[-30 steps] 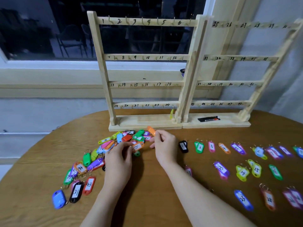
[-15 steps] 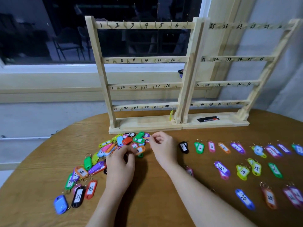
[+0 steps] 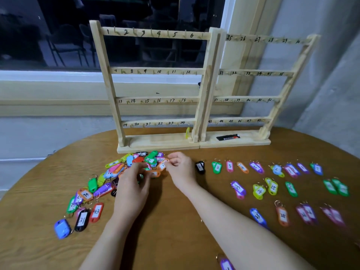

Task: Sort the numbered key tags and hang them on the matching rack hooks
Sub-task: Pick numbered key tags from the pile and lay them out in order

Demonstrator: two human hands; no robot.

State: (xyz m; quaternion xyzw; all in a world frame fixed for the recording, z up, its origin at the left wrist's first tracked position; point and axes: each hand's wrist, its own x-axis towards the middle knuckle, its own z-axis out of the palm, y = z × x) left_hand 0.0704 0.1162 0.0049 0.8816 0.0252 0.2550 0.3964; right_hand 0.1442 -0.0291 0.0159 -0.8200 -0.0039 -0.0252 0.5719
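A jumbled pile of coloured key tags (image 3: 109,178) lies on the round wooden table (image 3: 165,221) in front of two wooden racks (image 3: 155,71) with numbered hooks 1 to 48. My left hand (image 3: 132,190) rests on the pile's right edge, fingers curled among the tags. My right hand (image 3: 180,168) pinches an orange tag (image 3: 162,165) at the pile's near-right corner. To the right, sorted tags lie in rows, starting with a black tag (image 3: 200,167), a green 2 (image 3: 216,167) and a pink 3 (image 3: 229,166). One yellow tag (image 3: 187,132) hangs near hook 24.
A black and red flat object (image 3: 228,137) lies on the right rack's base. A dark window (image 3: 58,36) is behind the racks, a grey wall (image 3: 321,94) to the right. A purple tag (image 3: 227,265) lies near the table's front edge.
My right hand has lowered the orange tag it held up and now pinches it at the pile. My left hand has shifted slightly forward into the pile.
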